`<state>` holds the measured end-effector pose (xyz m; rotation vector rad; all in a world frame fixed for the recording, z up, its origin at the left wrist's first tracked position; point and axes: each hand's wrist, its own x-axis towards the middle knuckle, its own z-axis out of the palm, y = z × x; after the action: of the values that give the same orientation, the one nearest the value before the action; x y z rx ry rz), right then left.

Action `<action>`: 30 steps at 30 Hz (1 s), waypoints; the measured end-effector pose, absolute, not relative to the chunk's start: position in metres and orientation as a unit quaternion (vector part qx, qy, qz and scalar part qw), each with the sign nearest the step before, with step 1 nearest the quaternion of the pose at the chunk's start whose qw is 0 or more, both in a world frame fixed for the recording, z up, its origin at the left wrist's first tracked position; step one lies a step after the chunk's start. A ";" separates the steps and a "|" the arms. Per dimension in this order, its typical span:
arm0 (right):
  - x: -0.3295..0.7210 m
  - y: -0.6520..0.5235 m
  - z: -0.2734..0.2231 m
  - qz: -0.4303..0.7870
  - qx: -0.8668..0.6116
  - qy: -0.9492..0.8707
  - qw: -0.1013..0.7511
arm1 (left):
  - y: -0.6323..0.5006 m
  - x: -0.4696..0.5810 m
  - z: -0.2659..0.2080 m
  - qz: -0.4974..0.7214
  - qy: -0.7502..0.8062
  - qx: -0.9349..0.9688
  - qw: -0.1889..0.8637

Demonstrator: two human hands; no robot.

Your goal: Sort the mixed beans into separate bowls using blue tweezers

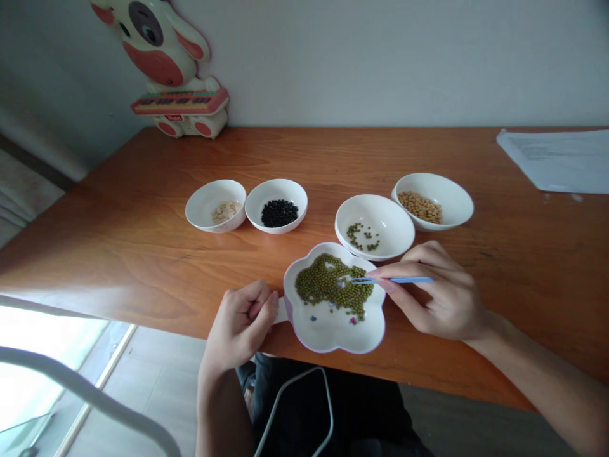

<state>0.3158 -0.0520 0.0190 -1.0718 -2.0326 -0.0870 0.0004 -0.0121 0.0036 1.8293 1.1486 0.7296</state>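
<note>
My left hand is closed around the short handle of a flower-shaped white dish with a lilac rim. Green mung beans are spread over the dish, mostly in its upper part. Between the thumb and fingers of my right hand is a pair of blue tweezers. The tweezer tips reach down to the mung beans; whether they pinch one is too small to tell. Just behind the dish, a white bowl holds a few scattered mung beans.
Behind stand a bowl of yellow soybeans, a bowl of black beans and a bowl of pale flat pieces. A cow-shaped toy piano is at back left; white paper lies at far right. A cable hangs in front.
</note>
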 end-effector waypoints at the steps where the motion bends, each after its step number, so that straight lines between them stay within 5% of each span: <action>1: 0.316 -0.052 0.019 -0.036 -0.425 -0.807 0.407 | -0.012 0.000 0.004 0.290 0.457 0.729 0.418; 30: 0.315 -0.053 0.017 -0.036 -0.421 -0.810 0.407 | -0.011 0.001 0.004 0.297 0.444 0.738 0.411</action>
<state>0.3149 -0.0535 0.0174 -1.0611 -2.0415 -0.0904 0.0014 -0.0111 0.0042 1.8580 1.1179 0.7486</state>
